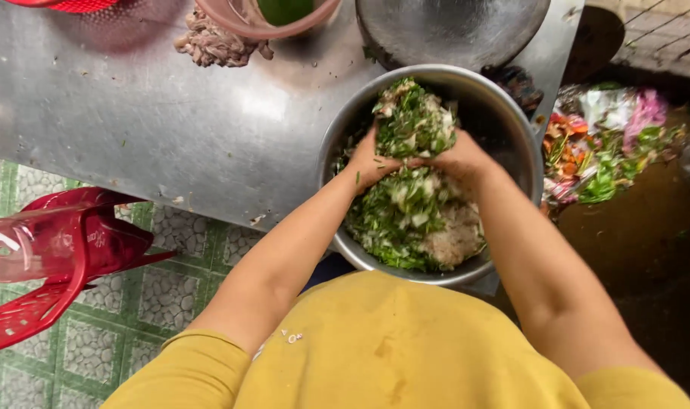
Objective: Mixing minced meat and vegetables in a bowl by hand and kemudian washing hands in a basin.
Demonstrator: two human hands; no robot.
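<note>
We see a heap of chopped greens [413, 125] and minced meat lifted inside the steel bowl [504, 121], cupped between our left hand [369, 160] and right hand [460, 159], both closed around it. The bowl sits on the metal table [170, 121]; a red plastic chair [49, 257] stands near.

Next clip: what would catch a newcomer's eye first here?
Both hands, left hand and right hand, lift a clump of chopped greens over a steel bowl of greens and minced meat at the steel table edge. A red plastic chair stands on the tiled floor at left.
</note>
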